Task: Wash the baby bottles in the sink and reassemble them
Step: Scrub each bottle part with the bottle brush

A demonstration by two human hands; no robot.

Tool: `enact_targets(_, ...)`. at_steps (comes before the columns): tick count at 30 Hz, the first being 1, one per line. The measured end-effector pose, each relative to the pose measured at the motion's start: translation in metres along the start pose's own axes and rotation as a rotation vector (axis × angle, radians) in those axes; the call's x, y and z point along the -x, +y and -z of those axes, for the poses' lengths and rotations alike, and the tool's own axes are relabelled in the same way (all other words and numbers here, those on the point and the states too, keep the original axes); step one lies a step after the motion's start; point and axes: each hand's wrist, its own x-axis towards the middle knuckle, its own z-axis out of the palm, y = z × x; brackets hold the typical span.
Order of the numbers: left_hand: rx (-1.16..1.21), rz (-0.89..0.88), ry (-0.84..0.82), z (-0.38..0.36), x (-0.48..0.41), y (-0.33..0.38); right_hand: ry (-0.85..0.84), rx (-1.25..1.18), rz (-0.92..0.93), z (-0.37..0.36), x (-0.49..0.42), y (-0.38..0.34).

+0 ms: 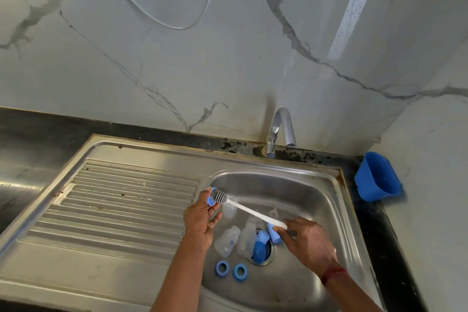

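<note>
Head view caught washing under way: left hand (200, 220) pinched a blue cap (211, 200), right hand (309, 243) gripped the brush (249, 210) scrubbing it. Bottles (227, 237) and rings (222, 268) lay unassembled in the sink (291, 192).

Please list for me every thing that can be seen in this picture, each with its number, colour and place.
sink: one, steel, basin on the right, drainboard on the left
brush: one, white handle and grey bristles, above the basin
small blue part: one, blue, at the brush tip
clear bottles: at least three, transparent, lying in the basin
rings: two, blue, flat on the basin floor, near side
caps: at least two, blue, mid-basin
tap: one, chrome, behind the basin
tub: one, blue, right of the sink
cable: one, white, high on the wall
left grip: holds the small blue part
right grip: holds the brush handle
</note>
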Motion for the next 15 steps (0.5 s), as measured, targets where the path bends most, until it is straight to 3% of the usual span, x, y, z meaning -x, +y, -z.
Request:
enact_targets(4, 0.038, -0.012, -0.016, 0.003, -0.005, 0.002, -0.109, -0.037, -0.012, 0.0, -0.004, 0.001)
enact_targets(10, 0.147, -0.027, -0.171, 0.009, -0.005, 0.006, -0.209, -0.09, -0.062, 0.001, -0.001, -0.01)
enact_targets(15, 0.152, -0.106, -0.225, 0.018, -0.009, 0.003, -0.152, -0.038, -0.065, 0.011, 0.002, -0.028)
